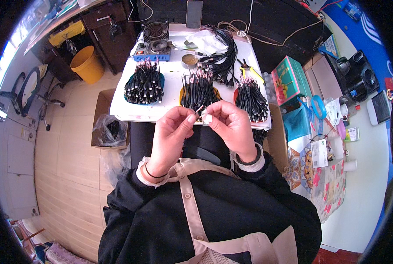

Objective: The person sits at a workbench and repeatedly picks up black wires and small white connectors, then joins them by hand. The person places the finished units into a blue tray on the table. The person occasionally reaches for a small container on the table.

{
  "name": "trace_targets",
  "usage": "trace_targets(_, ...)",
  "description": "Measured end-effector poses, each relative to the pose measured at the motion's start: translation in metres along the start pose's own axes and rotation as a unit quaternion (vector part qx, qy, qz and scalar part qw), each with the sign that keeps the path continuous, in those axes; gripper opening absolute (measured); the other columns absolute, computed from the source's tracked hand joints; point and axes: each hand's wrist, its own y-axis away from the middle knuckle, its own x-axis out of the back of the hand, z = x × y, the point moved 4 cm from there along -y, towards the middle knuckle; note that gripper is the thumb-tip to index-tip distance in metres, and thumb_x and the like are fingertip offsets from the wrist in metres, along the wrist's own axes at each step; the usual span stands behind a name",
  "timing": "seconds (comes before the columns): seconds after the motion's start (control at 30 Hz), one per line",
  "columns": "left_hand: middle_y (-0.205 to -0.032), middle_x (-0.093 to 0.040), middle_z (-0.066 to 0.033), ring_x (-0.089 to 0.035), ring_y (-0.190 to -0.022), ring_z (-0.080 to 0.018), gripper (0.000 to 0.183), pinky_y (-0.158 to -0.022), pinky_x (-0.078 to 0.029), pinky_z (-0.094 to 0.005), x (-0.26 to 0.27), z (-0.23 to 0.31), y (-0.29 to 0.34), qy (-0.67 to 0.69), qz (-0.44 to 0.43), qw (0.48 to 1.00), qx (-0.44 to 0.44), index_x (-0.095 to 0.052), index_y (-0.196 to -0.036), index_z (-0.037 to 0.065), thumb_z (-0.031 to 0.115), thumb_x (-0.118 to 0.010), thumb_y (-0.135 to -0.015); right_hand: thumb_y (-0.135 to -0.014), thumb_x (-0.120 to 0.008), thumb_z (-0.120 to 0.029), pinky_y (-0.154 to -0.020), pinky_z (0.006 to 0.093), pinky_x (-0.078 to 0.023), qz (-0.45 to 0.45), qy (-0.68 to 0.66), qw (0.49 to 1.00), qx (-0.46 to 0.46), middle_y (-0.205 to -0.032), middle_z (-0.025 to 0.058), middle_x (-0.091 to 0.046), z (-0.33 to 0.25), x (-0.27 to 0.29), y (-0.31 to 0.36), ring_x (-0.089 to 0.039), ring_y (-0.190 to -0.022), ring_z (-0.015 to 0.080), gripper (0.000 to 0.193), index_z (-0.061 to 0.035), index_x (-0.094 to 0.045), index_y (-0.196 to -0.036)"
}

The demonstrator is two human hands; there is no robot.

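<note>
Just past the fingers (178,112), I'm seeing black wires (199,90) with pink tips over a yellow tray (182,97). Left of the fingers, a blue-green tray (127,84) is peeking out, and right of them a red tray (236,95) is showing. A white bit (208,118) is showing at the right-hand fingers (220,108). The table (172,86) past them is looking white. Farther off, pliers (258,77) are showing yellow handles. Far right of the fingers, a pale cloth (332,193) is wearing pink flowers.

Between the left bundle (144,83) and the middle bundle (199,90), the table (172,90) offers a passage; at its far end stand the blue box (151,57) and the tin (189,60). Toward the right bundle (252,100), the gap is narrow.
</note>
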Motion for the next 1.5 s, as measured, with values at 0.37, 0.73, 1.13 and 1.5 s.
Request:
trace_targets(0.37,-0.077,-0.058,-0.0017,-0.04,-0.057,-0.0053,0.011,-0.051,-0.031,-0.0194,-0.009,-0.005,0.005,0.182,-0.103,0.97,0.123,-0.059,-0.096,0.001,0.01,-0.053,-0.096,-0.089,-0.065,-0.006,-0.07,0.0189,-0.048,0.005,-0.104,0.994,0.01,-0.085,0.0017,-0.065,0.011,0.001,0.0,-0.059,-0.079,0.005,0.009,0.0004,-0.061,-0.094)
trace_targets(0.73,-0.072,-0.057,-0.0025,-0.032,-0.05,-0.0058,0.012,-0.048,-0.026,-0.0208,-0.009,-0.004,0.009,0.245,-0.119,0.946,0.175,-0.062,-0.094,0.003,0.013,-0.055,-0.094,-0.09,-0.063,-0.004,-0.077,0.0217,-0.049,-0.031,-0.156,0.987,-0.005,-0.093,0.0032,-0.064,0.009,-0.004,0.0,-0.06,-0.084,0.0073,0.014,0.0027,-0.061,-0.102)
trace_targets(1.13,-0.072,-0.057,-0.0026,-0.033,-0.051,-0.0058,0.013,-0.049,-0.027,-0.0209,-0.012,-0.007,0.01,0.29,-0.176,0.927,0.162,-0.062,-0.095,0.003,0.014,-0.056,-0.094,-0.09,-0.061,-0.003,-0.08,0.0267,-0.051,-0.053,-0.408,0.91,-0.063,-0.095,0.007,-0.064,0.025,-0.014,0.005,-0.063,-0.088,0.0143,0.014,-0.0019,-0.058,-0.104)
trace_targets(1.5,-0.076,-0.062,-0.0075,-0.04,-0.055,-0.0065,0.01,-0.05,-0.03,-0.0206,-0.008,-0.008,0.007,0.157,-0.125,0.977,0.077,-0.063,-0.099,0.002,0.007,-0.058,-0.092,-0.09,-0.062,-0.003,-0.071,0.0254,-0.052,-0.049,-0.307,0.95,-0.038,-0.087,0.006,-0.063,0.011,-0.008,0.005,-0.064,-0.076,0.0139,0.011,0.0032,-0.058,-0.098)
